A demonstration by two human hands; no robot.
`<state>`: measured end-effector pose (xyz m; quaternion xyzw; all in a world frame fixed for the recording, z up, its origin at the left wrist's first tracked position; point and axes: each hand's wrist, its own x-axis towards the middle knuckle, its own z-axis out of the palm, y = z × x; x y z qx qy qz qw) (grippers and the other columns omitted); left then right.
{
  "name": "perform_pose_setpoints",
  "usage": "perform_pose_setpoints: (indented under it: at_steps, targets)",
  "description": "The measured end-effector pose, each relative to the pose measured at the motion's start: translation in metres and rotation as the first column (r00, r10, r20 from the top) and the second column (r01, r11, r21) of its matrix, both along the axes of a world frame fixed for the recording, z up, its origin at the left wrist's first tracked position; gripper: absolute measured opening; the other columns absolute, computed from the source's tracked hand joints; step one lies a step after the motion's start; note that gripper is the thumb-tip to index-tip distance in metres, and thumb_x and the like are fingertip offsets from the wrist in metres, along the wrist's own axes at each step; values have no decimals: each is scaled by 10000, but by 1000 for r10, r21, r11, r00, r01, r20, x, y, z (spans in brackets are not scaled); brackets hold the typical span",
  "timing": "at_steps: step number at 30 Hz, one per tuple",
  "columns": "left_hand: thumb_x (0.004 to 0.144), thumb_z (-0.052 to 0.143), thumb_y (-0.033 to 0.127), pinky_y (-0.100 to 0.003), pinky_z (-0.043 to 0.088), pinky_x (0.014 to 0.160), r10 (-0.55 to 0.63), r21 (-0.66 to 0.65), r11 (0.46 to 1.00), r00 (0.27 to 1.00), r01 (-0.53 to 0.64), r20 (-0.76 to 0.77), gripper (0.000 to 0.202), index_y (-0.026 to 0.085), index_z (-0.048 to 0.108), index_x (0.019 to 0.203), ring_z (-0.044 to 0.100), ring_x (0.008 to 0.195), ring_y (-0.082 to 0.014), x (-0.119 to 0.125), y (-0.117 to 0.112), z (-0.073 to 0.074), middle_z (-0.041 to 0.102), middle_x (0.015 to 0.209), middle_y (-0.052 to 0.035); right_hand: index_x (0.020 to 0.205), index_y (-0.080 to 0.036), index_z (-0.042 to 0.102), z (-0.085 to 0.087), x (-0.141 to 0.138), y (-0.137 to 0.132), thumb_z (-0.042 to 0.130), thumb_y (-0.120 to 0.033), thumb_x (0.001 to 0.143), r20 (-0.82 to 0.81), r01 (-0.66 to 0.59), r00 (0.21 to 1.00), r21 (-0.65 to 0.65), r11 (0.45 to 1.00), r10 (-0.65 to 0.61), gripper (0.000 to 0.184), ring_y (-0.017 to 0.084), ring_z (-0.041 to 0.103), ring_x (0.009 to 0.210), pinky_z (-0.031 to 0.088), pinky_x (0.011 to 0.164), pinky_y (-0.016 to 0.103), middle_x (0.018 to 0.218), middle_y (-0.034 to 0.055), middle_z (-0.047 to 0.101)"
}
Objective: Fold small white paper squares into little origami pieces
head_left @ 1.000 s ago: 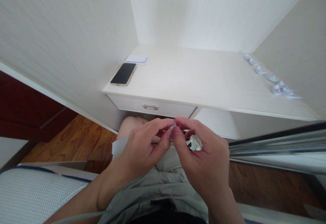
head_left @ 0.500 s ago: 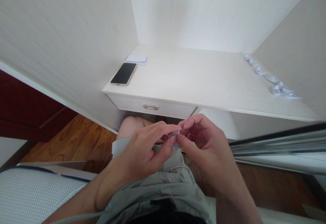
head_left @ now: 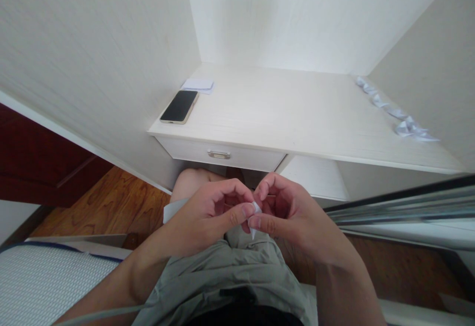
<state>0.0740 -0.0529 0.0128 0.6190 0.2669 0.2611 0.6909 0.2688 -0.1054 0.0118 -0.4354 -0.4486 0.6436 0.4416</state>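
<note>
Over my lap, my left hand [head_left: 208,214] and my right hand [head_left: 287,214] meet, fingers curled. Both pinch a small folded piece of white paper [head_left: 254,212] between thumbs and forefingers; only its tip shows between the fingertips. I sit in grey shorts [head_left: 230,271] in front of a pale wooden desk [head_left: 297,113], with my hands below its front edge.
A black phone [head_left: 180,107] lies at the desk's left, beside a small stack of white paper [head_left: 198,84]. Several folded white paper pieces [head_left: 399,116] line the desk's right side. A drawer with a metal handle [head_left: 218,155] is below. Wooden floor lies left, a striped mattress at bottom left.
Both hands have dropped slightly toward my lap and curled tighter around the paper piece. The green-and-white object seen behind my right hand one second ago is no longer visible.
</note>
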Motion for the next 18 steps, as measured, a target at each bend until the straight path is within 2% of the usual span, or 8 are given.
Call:
perform_pose_setpoints:
  at_steps: [4,7,12,15,18]
  targets:
    - [934,733,340,-232,572,699,-94,-186,978,995,97,22,197,156,686,879,696,709,-127,2,6,-3,722,775,-20,860,-214,566,-5,3,2,961,-381,692,-46,-28,999,-48,998,26,461,91,496,589,330,481,193,671,-64,553]
    - [876,779,359,-247,589,621,-63,-338,939,998,69,31,246,151,673,800,704,634,-146,6,9,-7,711,718,-23,889,-212,575,-11,7,2,934,-338,743,-119,-41,992,-41,998,36,408,81,477,610,338,513,194,718,-59,569]
    - [841,746,256,-301,626,515,98,-605,796,987,0,128,177,158,648,732,675,551,-168,15,9,-17,707,655,-27,984,-209,673,-29,16,-7,863,-240,827,-81,-72,993,126,989,82,249,96,547,707,431,643,234,839,-22,643]
    - [875,688,225,-269,622,504,157,-701,713,974,3,164,176,134,670,726,662,549,-155,18,7,-24,703,644,-47,1061,-232,722,-41,17,-10,849,-191,833,-108,-75,990,176,982,95,264,110,577,742,456,686,254,854,-18,670]
    - [911,662,266,-230,611,505,149,-773,634,974,39,171,250,85,717,748,639,516,-130,19,5,-29,690,626,-64,1069,-251,752,-49,17,-9,853,-173,822,-164,-44,984,186,982,75,278,115,577,735,451,671,260,853,-15,686]
